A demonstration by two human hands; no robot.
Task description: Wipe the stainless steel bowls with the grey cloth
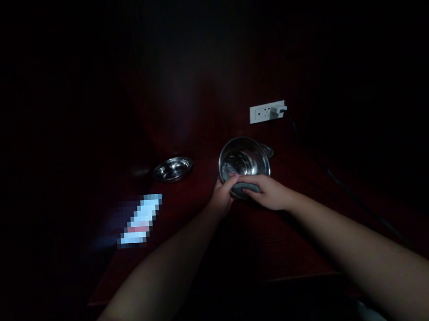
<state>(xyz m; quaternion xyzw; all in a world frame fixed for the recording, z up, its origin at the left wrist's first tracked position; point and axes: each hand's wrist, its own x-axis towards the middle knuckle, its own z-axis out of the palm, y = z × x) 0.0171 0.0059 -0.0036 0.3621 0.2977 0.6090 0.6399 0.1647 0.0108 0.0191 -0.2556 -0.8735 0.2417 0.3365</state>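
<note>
A shiny steel bowl [261,158] is tilted with its mouth toward me above the dark red table. My left hand [222,198] grips its lower left side, thumb over the rim and the other fingers mostly hidden. At the lower rim my right hand [272,192] is closed on a grey-green pad [246,187], which looks like a scouring pad or folded cloth. Its fingers press the pad against the bowl. Further left, a shallow steel dish [173,169] lies on the table. Part of another round metal piece [267,150] shows behind the bowl.
A white wall socket [261,113] with a plug in it sits at the back, and a dark cable [341,182] runs from it down the right side. A bright pixelated rectangle [141,220] lies at left. The table's front edge [301,276] is nearby; surroundings are very dark.
</note>
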